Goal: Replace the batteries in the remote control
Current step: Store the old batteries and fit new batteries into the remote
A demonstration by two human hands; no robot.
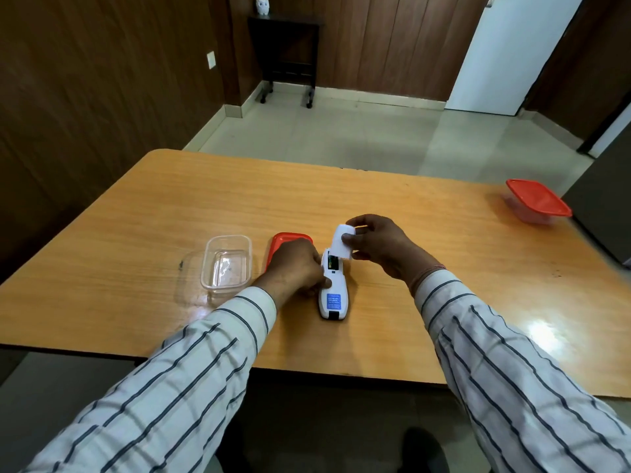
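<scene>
A: What are the fingers doing?
B: The right hand (379,245) pinches the cover (343,244), a smooth white curved plastic piece, thumb on its face, tilted up over the far end of the remote (333,290). The left hand (297,268) clasps the remote's left side, thumb pressed on its back.
A: And the remote?
B: White, glossy, elongated, lying back-up on the bench (170,216), blue label near the near end. Its compartment is open; a dark battery (332,262) shows inside.
A: Around it?
B: A red lid (286,238) behind the left hand, a clear empty tub (227,264) beside that, and a lidded box (536,201) far right on the wood-grain top.
</scene>
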